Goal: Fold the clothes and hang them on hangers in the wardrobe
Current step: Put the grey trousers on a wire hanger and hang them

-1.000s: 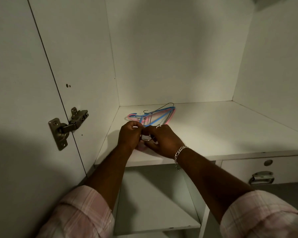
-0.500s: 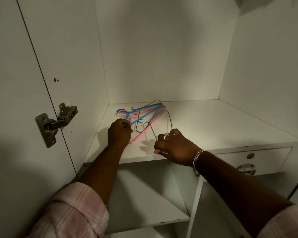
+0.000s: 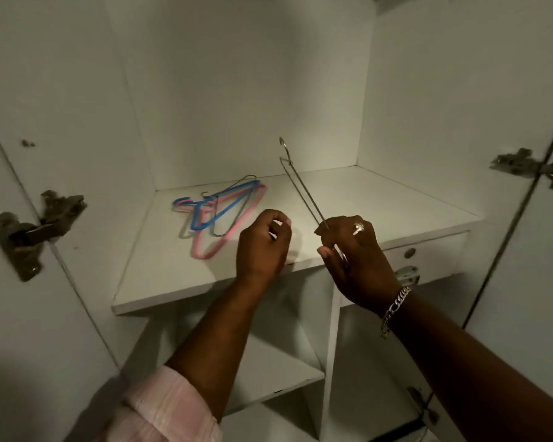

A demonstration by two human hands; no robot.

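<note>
At the centre of the frame the right hand (image 3: 355,260) pinches a bare metal hanger (image 3: 302,189) by its lower end, so that the wire rises edge-on toward the upper middle of the frame, its hook uppermost and clear of the shelf (image 3: 348,199). A ring sits on one finger of that hand and a chain bracelet (image 3: 395,309) circles the wrist. The left hand (image 3: 262,247), just left of it, hovers over the front part of the shelf with its fingers loosely curled and nothing between them; it touches neither the lifted hanger nor the pile. Left of centre, on the white shelf inside the wardrobe, lies the pile of hangers (image 3: 219,215): blue ones and pink ones overlapping, with another thin metal one among them, all flat on the board. A pink checked sleeve (image 3: 170,406) shows at the lower left. A metal hinge (image 3: 34,231) sits on the door at the left edge, another hinge (image 3: 533,167) at the right edge, and a drawer (image 3: 428,253) with a metal handle sits under the shelf at the right.
</note>
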